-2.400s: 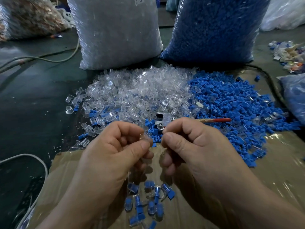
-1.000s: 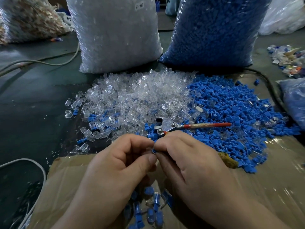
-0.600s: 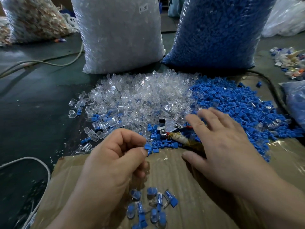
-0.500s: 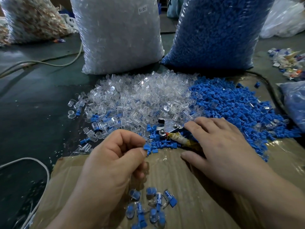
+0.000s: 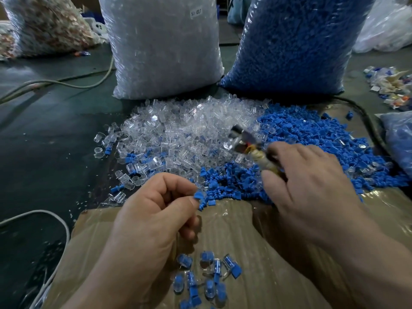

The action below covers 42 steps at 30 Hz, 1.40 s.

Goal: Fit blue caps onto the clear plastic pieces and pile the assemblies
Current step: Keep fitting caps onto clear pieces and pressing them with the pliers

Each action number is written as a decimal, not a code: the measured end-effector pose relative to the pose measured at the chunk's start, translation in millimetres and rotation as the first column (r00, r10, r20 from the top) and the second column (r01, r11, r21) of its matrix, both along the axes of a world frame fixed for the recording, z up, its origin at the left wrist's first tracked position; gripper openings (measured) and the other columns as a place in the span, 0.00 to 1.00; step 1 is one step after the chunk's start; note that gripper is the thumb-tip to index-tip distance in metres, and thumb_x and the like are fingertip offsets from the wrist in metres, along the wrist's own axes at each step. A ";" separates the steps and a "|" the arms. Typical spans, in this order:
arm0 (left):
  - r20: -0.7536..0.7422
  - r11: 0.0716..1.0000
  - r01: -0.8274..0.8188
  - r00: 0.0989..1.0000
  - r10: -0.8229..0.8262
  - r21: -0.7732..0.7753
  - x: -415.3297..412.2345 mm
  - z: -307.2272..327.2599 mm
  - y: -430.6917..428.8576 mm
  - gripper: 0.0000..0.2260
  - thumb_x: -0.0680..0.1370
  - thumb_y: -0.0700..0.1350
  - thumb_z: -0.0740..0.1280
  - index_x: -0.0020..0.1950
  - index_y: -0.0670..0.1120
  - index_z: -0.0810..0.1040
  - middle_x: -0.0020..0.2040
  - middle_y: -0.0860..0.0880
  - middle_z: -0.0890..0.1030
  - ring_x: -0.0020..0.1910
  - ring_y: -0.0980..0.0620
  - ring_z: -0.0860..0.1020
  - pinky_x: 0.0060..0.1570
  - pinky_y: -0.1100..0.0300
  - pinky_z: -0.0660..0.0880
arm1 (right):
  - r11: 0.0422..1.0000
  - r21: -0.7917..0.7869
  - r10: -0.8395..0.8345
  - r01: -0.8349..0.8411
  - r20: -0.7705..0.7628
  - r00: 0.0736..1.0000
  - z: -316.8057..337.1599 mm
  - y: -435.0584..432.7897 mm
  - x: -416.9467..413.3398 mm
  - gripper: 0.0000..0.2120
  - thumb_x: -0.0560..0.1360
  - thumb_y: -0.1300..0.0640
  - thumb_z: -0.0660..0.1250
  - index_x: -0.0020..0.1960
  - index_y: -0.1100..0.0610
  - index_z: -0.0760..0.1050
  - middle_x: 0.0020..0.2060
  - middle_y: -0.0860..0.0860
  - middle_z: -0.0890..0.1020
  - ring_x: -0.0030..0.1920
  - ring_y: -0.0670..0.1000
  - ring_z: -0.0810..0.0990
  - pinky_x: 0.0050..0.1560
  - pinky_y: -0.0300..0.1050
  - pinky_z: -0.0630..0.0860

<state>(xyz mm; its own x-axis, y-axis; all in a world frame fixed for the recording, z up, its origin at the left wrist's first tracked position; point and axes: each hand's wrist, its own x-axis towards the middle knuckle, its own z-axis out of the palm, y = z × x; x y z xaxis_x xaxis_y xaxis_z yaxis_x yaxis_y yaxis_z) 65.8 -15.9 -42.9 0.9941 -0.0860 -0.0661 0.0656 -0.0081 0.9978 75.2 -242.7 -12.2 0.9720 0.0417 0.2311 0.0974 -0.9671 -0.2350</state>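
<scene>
While clear pieces (image 5: 165, 63) fill one sack (image 5: 156, 10), caps (image 5: 289, 52) fill a bag (image 5: 312, 10).

1. The tool (image 5: 244, 140) is motion-blurred, and its handle is hidden under the right hand (image 5: 312, 181).
2. The left hand (image 5: 156, 215) hides part of the cap (image 5: 199, 195) it pinches.
3. The clear sack (image 5: 162, 45) and blue sack (image 5: 289, 41) are cut by the top edge.
4. The assemblies (image 5: 205, 277) run off the bottom edge.

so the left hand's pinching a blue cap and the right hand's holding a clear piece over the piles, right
Not quite. The left hand does pinch a blue cap, but the right hand grips a metal tool by its wrapped handle over the piles, not a clear piece. The head view shows it.
</scene>
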 end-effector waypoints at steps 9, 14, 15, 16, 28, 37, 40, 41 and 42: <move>0.060 0.996 -0.080 0.995 0.083 -0.045 0.5 1.0 -2.6 0.08 0.76 0.38 0.72 0.45 0.52 0.83 0.32 0.45 0.81 0.28 0.50 0.78 0.28 0.60 0.76 | 0.975 0.083 0.207 -0.207 0.007 0.978 9.1 7.8 -19.6 0.22 0.72 0.37 0.57 0.59 0.49 0.72 0.43 0.42 0.74 0.38 0.44 0.72 0.37 0.35 0.66; 0.134 0.996 -0.088 0.987 0.088 -0.001 -0.9 7.1 -4.6 0.10 0.76 0.37 0.69 0.44 0.53 0.82 0.33 0.47 0.81 0.29 0.54 0.79 0.27 0.64 0.75 | 0.965 0.024 0.263 -0.262 -0.056 0.963 5.2 7.3 -22.4 0.23 0.71 0.37 0.56 0.61 0.46 0.72 0.49 0.42 0.75 0.47 0.45 0.74 0.43 0.40 0.69; 0.144 0.997 -0.080 0.986 0.078 0.004 -1.3 7.6 -5.4 0.07 0.74 0.41 0.70 0.44 0.54 0.82 0.32 0.47 0.81 0.29 0.54 0.79 0.27 0.64 0.75 | 0.964 0.016 0.266 -0.266 -0.063 0.962 4.2 6.8 -21.9 0.23 0.71 0.37 0.56 0.61 0.45 0.71 0.49 0.41 0.75 0.48 0.45 0.73 0.43 0.40 0.68; 0.144 0.997 -0.075 0.987 0.074 0.002 -2.0 9.2 -6.4 0.04 0.71 0.45 0.70 0.44 0.54 0.82 0.32 0.46 0.81 0.29 0.54 0.78 0.27 0.64 0.75 | 0.963 0.013 0.269 -0.268 -0.065 0.961 3.7 6.4 -21.8 0.23 0.71 0.37 0.56 0.61 0.45 0.71 0.49 0.41 0.75 0.48 0.45 0.73 0.43 0.39 0.69; 0.211 0.992 -0.089 0.975 0.068 0.093 -3.0 4.0 -4.1 0.10 0.66 0.55 0.70 0.46 0.57 0.82 0.35 0.48 0.82 0.30 0.54 0.79 0.28 0.62 0.76 | 0.948 0.012 0.316 -0.317 0.024 0.948 1.6 7.1 -23.2 0.22 0.72 0.39 0.60 0.61 0.47 0.73 0.49 0.43 0.77 0.49 0.46 0.75 0.49 0.40 0.71; 0.214 0.988 -0.106 0.974 0.079 0.117 -4.6 8.1 -7.1 0.10 0.65 0.56 0.71 0.44 0.57 0.82 0.37 0.48 0.84 0.31 0.53 0.82 0.29 0.62 0.78 | 0.940 -0.059 0.337 -0.336 0.016 0.941 0.5 12.3 -19.7 0.22 0.70 0.39 0.60 0.58 0.49 0.78 0.41 0.45 0.77 0.40 0.50 0.76 0.41 0.46 0.77; 0.214 0.989 -0.094 0.974 0.069 0.112 -6.4 12.3 -5.2 0.09 0.66 0.53 0.70 0.44 0.56 0.82 0.37 0.48 0.84 0.31 0.54 0.81 0.28 0.64 0.77 | 0.944 -0.040 0.329 -0.328 0.007 0.944 2.7 14.1 -21.9 0.21 0.70 0.39 0.60 0.56 0.49 0.79 0.39 0.44 0.76 0.38 0.49 0.74 0.39 0.43 0.73; 0.218 0.988 -0.095 0.974 0.067 0.121 -6.5 12.3 -4.3 0.08 0.66 0.53 0.70 0.44 0.56 0.82 0.37 0.48 0.84 0.31 0.54 0.81 0.29 0.64 0.77 | 0.943 -0.034 0.330 -0.330 0.001 0.944 3.2 14.4 -22.2 0.21 0.70 0.39 0.61 0.55 0.49 0.79 0.38 0.44 0.76 0.38 0.48 0.74 0.39 0.41 0.72; 0.223 0.986 -0.100 0.972 0.069 0.133 -6.5 11.8 -3.5 0.08 0.66 0.53 0.70 0.44 0.56 0.82 0.37 0.48 0.84 0.31 0.54 0.81 0.29 0.63 0.77 | 0.942 -0.030 0.333 -0.333 -0.006 0.943 3.1 14.5 -21.9 0.20 0.70 0.39 0.61 0.55 0.48 0.78 0.38 0.43 0.76 0.38 0.47 0.74 0.39 0.41 0.71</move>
